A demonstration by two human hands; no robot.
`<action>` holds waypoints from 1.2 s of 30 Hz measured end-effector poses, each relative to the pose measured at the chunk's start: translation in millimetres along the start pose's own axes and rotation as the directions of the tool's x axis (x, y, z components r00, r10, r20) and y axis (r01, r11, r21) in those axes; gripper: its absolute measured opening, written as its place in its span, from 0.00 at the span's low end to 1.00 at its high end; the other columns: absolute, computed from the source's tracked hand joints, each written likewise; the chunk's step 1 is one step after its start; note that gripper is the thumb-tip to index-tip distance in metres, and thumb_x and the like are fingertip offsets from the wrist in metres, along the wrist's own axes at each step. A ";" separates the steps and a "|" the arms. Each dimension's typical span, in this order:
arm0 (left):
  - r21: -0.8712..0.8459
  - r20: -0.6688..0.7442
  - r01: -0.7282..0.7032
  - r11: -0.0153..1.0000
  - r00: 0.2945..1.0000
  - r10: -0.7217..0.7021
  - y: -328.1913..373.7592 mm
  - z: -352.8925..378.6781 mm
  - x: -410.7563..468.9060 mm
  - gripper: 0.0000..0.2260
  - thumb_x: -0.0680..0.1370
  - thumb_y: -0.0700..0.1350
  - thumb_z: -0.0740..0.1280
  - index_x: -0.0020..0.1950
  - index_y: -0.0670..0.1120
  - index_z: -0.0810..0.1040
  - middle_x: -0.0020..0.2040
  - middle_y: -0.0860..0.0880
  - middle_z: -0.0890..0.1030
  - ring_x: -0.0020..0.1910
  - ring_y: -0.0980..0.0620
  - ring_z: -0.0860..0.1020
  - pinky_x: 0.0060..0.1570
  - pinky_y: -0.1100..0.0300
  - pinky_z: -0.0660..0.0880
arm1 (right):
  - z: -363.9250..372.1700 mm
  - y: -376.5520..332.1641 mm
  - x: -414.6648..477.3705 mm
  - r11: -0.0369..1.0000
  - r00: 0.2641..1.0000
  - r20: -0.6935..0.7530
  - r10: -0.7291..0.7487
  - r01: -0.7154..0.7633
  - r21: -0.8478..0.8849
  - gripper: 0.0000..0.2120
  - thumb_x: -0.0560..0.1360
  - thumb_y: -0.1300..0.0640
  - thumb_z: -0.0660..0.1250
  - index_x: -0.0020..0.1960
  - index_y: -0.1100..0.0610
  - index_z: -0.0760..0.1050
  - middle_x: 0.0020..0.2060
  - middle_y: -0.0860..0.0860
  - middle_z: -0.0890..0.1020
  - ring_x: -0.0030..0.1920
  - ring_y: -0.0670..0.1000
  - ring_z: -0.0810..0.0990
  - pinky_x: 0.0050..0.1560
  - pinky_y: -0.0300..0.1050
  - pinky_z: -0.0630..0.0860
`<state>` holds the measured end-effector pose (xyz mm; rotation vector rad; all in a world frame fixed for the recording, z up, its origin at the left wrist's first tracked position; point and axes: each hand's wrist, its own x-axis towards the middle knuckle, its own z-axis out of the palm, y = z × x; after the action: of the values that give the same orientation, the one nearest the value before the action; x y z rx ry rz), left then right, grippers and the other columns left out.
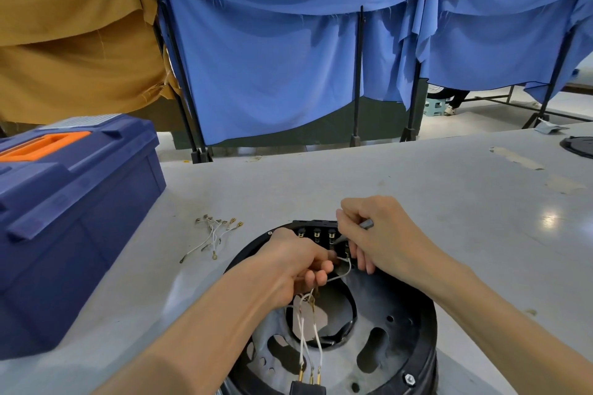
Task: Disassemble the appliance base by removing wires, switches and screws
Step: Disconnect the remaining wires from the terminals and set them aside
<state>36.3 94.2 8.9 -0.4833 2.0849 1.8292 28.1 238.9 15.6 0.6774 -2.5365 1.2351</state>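
Head: wires (316, 333) inside appliance base (428, 324)

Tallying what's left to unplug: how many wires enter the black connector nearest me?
3, side by side in the black connector: left wire, middle wire, right wire. None looks hidden.

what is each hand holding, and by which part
Left hand pinches a white wire close to its terminal end; right hand grips a slim grey tool around its middle.
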 end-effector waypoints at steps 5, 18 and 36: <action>0.033 -0.032 -0.020 0.999 0.999 0.021 0.9 3.1 -1.5 0.06 0.77 0.31 0.64 0.50 0.34 0.80 0.18 0.51 0.69 0.13 0.58 0.65 0.13 0.70 0.58 | 0.4 -2.0 2.6 0.998 1.000 0.010 0.008 -0.008 -0.057 0.19 0.77 0.65 0.61 0.29 0.59 0.62 0.22 0.60 0.74 0.18 0.50 0.73 0.27 0.44 0.73; 0.081 -0.059 -0.014 0.997 0.998 0.019 1.2 0.6 6.7 0.09 0.74 0.34 0.69 0.54 0.33 0.81 0.18 0.52 0.69 0.14 0.58 0.64 0.13 0.70 0.58 | -3.2 1.3 6.5 0.999 0.999 0.032 0.042 -0.042 0.013 0.15 0.74 0.66 0.62 0.33 0.72 0.62 0.24 0.69 0.73 0.18 0.52 0.73 0.26 0.52 0.72; 0.082 -0.044 -0.078 0.994 0.996 0.082 -7.3 -2.9 -1.4 0.06 0.72 0.33 0.72 0.47 0.32 0.82 0.19 0.49 0.70 0.15 0.55 0.65 0.16 0.69 0.59 | -2.1 10.9 6.3 0.950 0.988 -0.068 0.139 -0.113 0.291 0.18 0.73 0.66 0.61 0.26 0.59 0.62 0.17 0.59 0.73 0.17 0.55 0.73 0.22 0.43 0.68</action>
<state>40.8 90.5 3.5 -0.4319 2.2298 1.7852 17.2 244.4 12.0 0.5097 -2.3842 1.6605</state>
